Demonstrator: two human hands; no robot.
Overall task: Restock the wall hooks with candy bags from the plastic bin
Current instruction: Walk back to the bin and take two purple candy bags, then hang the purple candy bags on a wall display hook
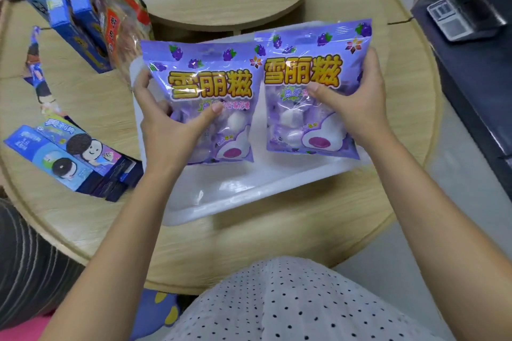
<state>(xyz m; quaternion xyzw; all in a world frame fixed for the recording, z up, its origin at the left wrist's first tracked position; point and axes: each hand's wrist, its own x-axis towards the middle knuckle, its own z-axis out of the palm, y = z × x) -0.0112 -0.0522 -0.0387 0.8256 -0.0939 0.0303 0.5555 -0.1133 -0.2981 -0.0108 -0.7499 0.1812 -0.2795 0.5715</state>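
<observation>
The left hand (pixel 169 130) clamps one glossy purple grape-printed candy bag (pixel 205 102); the right hand (pixel 357 102) clamps its twin (pixel 307 75). Both bags stand long-axis upright, side by side between the hands, above the white plastic bin (pixel 235 191). No wall hooks show.

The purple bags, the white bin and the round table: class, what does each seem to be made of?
Purple bags: glossy plastic film, showing glare and crinkles. White bin: smooth, likely moulded plastic with a soft sheen. Round table: pale wood grain, matte, possibly laminate.
</observation>
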